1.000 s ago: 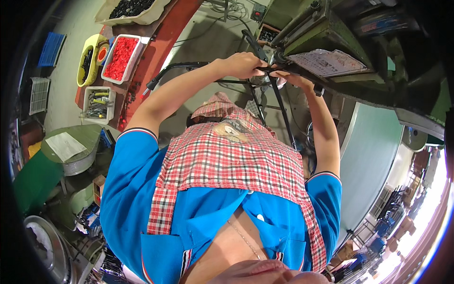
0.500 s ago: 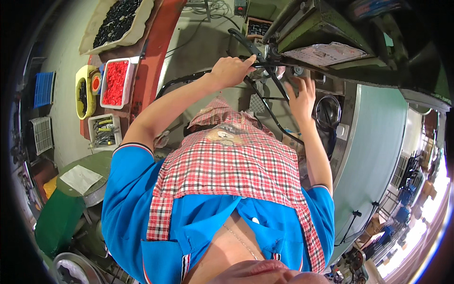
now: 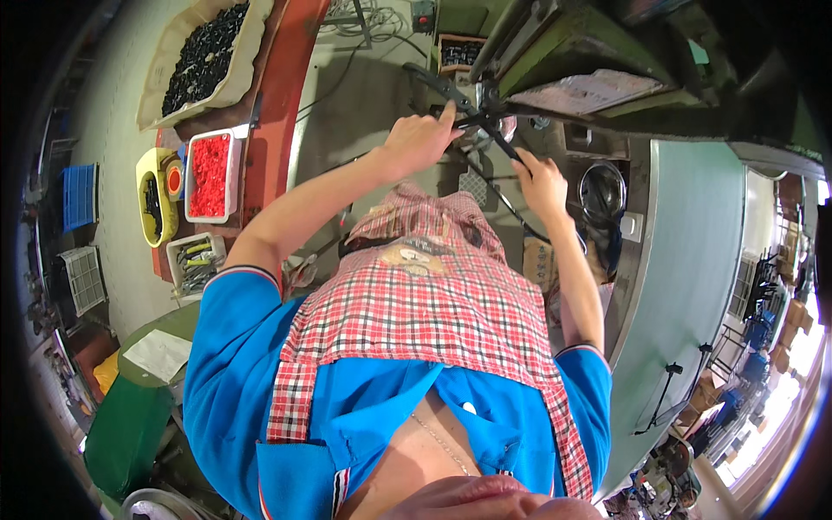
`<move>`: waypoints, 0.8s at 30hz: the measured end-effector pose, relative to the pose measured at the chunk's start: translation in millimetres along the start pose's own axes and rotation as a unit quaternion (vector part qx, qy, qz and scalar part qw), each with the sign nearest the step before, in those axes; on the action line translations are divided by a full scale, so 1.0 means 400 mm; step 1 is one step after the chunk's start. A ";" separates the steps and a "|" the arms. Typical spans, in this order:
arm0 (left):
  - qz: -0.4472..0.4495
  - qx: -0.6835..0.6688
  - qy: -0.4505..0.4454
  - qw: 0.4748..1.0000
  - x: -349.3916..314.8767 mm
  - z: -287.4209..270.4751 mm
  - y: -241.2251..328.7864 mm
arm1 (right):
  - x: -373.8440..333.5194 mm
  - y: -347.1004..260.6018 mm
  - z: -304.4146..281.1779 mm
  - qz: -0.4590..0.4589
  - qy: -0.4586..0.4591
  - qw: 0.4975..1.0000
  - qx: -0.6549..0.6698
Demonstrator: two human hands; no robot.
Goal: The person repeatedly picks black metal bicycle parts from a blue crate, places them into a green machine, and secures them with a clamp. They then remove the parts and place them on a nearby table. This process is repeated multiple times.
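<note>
Black lever handles [image 3: 472,113]: thin, dark metal rods, crossing in an X just in front of the green machine [image 3: 572,52]; hard, smooth look.
Left hand [image 3: 420,139]: fingers curled, forefinger stretched up along the upper-left rod; it grips that rod, closed about it.
Right hand [image 3: 542,182]: fingers folded narrow over the lower-right rod, touching it; whether the grip is full I cannot tell, as the fingertips are hidden.
Green machine: painted metal, boxy, worn edges, with a flat speckled plate on its underside.
Apron [image 3: 433,321]: red-and-white checked cloth, soft, worn over a blue shirt.
Round metal bowl [image 3: 602,191]: shiny steel, just right of the right hand, on a grey bench.
White tray [image 3: 212,173]: rectangular plastic, full of small red pieces; far left on a red-brown bench.
Yellow tub [image 3: 154,208]: oval plastic, beside the white tray, dark parts inside.
Beige sack [image 3: 204,56]: coarse fabric, holding small black pieces.
</note>
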State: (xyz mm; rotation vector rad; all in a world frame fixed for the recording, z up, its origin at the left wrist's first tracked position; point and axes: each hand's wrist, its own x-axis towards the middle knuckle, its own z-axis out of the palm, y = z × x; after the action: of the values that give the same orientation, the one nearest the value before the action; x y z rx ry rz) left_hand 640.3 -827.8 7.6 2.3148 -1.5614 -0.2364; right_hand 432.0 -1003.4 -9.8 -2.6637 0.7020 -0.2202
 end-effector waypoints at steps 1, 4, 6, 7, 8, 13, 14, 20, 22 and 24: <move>-0.010 0.000 -0.006 1.000 -0.004 0.004 0.000 | -0.001 -0.007 -0.002 -0.001 0.003 1.000 -0.004; -0.025 -0.019 -0.024 0.999 0.002 0.012 0.004 | 0.016 0.004 0.004 -0.014 0.019 1.000 -0.014; -0.046 -0.036 -0.056 0.997 0.001 0.005 0.013 | 0.019 0.016 0.011 -0.027 0.028 0.999 0.001; -0.041 -0.034 -0.044 0.998 0.005 0.002 0.010 | 0.021 0.015 0.011 -0.018 0.017 1.000 0.003; -0.037 -0.032 -0.033 0.998 0.006 0.000 0.006 | 0.022 0.013 0.008 -0.009 0.006 1.000 0.006; -0.048 -0.053 -0.040 0.997 0.004 0.003 0.005 | 0.025 0.008 -0.009 -0.018 -0.019 1.000 -0.006; -0.058 -0.060 -0.051 0.995 0.001 0.003 0.006 | 0.023 0.006 -0.008 -0.015 -0.022 1.000 -0.005; -0.062 -0.046 -0.061 0.995 0.006 -0.014 0.023 | 0.026 0.019 -0.003 -0.028 -0.012 0.999 -0.012; -0.060 -0.043 -0.060 0.996 0.003 -0.013 0.023 | 0.026 0.021 -0.002 -0.031 -0.016 0.999 -0.012; -0.060 -0.041 -0.056 0.996 0.004 -0.008 0.020 | 0.029 0.023 -0.008 -0.027 -0.033 0.999 -0.009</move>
State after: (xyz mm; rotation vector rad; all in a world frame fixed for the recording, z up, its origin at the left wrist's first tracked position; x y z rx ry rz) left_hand 635.1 -831.3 13.7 2.3704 -1.4363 -0.4593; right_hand 437.2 -1017.6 -9.8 -2.6962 0.6150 -0.1389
